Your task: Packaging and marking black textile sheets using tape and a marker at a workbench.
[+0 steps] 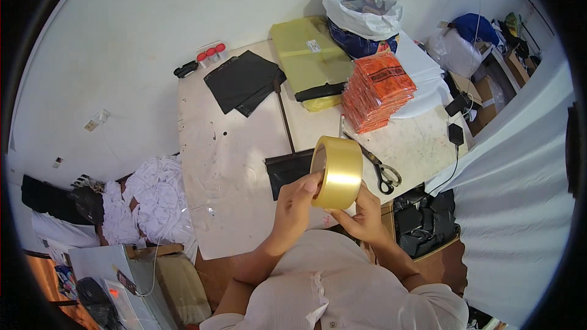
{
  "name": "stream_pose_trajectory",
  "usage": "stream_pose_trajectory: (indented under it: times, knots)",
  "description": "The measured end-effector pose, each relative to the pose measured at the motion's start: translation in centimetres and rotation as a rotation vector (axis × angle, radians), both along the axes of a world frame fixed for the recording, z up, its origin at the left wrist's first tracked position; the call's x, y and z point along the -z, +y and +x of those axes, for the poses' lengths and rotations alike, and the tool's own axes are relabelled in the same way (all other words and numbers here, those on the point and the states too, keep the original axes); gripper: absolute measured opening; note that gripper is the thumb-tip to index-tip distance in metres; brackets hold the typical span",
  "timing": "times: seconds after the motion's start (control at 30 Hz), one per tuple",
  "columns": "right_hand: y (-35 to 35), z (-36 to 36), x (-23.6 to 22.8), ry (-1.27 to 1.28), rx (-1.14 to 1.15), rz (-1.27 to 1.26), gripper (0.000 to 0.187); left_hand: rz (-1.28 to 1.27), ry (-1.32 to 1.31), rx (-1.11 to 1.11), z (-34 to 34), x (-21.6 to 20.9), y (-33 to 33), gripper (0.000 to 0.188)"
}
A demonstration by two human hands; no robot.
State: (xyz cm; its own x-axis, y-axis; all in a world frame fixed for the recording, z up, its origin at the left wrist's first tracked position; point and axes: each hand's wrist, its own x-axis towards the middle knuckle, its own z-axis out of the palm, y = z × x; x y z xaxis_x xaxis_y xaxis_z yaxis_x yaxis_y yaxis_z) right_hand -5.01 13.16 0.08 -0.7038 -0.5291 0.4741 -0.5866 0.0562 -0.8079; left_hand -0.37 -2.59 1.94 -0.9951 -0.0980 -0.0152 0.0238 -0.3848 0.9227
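A wide roll of clear yellowish packing tape is held up in front of me above the table's near edge. My left hand grips its left rim, with fingers reaching toward the core. Around the lower right side of the roll, my right hand is closed, its far fingers hidden behind the tape. Just beyond the roll lies a black plastic piece, partly covered by it. Black-handled scissors rest on the table to the right of my hands.
On the white table stand a stack of orange packets, a yellow wrapped package, black bags and a white sack. A black adapter hangs its cable over the right edge. A box of black packages sits below.
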Motion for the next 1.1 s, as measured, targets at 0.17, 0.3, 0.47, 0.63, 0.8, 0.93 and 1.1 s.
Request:
stream_pose_trajectory:
  times: [0.17,0.3,0.47,0.63,0.8,0.93,1.1]
  knots:
    - [0.22,0.07,0.0,-0.033,-0.017,-0.02,0.035,-0.049,0.176,0.036,0.27,-0.8,0.48,0.034]
    - [-0.23,0.33,-0.35,-0.047,0.014,-0.067,0.032,-0.103,0.16,-0.011,0.28,-0.35,0.76,0.033]
    - [-0.15,0.4,-0.41,-0.015,0.04,-0.061,0.03,-0.164,0.136,-0.08,0.09,-0.53,1.09,0.029]
    - [0.16,0.37,-0.12,0.013,0.019,0.008,0.034,-0.149,0.128,-0.068,0.16,-0.24,0.86,0.027]
    - [0.06,0.26,-0.05,0.031,0.032,0.012,0.034,-0.114,0.108,-0.044,0.12,-0.4,0.76,0.026]
    - [-0.02,0.17,0.1,0.051,0.034,0.003,0.035,-0.095,0.09,-0.047,0.02,-0.32,0.71,0.026]
    - [-0.4,0.39,-0.26,-0.02,0.058,-0.019,0.028,-0.122,0.104,-0.085,-0.49,0.1,0.58,0.028]
